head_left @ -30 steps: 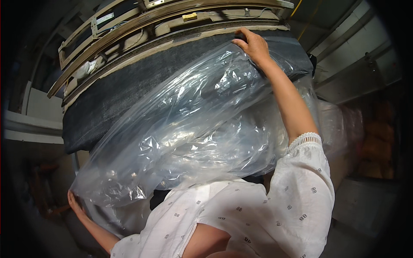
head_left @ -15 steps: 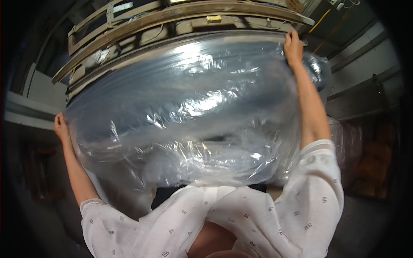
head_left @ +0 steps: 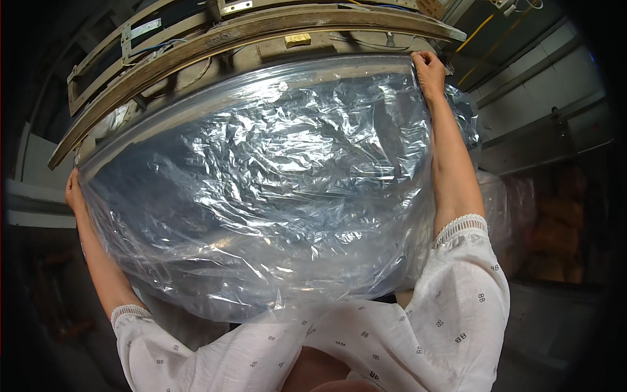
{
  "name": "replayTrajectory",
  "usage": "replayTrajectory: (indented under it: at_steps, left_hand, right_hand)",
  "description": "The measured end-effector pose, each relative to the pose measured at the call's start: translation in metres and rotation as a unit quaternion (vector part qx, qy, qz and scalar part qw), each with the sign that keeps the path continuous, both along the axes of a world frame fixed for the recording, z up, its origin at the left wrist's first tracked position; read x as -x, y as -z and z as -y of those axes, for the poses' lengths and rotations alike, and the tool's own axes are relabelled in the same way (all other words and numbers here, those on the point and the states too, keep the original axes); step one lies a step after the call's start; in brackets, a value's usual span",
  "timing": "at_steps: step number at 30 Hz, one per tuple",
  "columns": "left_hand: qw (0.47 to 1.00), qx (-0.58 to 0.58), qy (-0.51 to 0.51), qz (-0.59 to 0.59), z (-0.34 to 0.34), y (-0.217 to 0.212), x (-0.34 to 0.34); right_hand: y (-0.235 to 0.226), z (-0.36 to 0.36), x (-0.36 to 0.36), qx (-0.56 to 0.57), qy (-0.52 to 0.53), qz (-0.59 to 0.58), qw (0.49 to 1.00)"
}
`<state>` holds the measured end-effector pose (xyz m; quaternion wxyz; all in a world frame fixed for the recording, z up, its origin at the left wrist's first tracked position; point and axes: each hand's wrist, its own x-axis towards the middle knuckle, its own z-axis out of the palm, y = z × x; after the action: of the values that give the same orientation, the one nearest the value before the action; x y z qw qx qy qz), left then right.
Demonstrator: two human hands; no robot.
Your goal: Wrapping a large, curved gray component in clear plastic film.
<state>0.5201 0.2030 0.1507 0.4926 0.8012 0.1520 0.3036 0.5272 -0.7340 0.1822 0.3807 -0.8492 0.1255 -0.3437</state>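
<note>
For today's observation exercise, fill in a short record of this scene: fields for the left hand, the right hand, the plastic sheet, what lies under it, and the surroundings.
Left hand: left hand grips the left edge of the clear plastic sheet.
Right hand: right hand holds the sheet's upper right corner, arm stretched out.
Plastic sheet: transparent, crinkled, spread wide between both hands.
Under it: a dark padded slab, seen through the plastic.
Surroundings: wooden frame beyond the slab; yellow cables upper right.
Clothing: white patterned sleeves.

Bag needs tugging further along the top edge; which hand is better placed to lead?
Probably right: the right hand grips the plastic bag at its top corner, while the left hand sits lower on the side.
</note>
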Motion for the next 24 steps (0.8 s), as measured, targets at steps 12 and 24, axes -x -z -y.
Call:
replayTrajectory:
  at_steps: [12, 24]
  left_hand:
    - [0.966, -0.173, -0.183, -0.064, -0.067, 0.022, -0.019]
    - [0.972, -0.193, -0.115, -0.065, -0.070, 0.005, 0.003]
  right_hand:
    - [0.011, 0.012, -0.009, 0.084, 0.125, 0.022, 0.988]
    - [0.015, 0.027, -0.020, 0.036, 0.071, -0.028, 0.996]
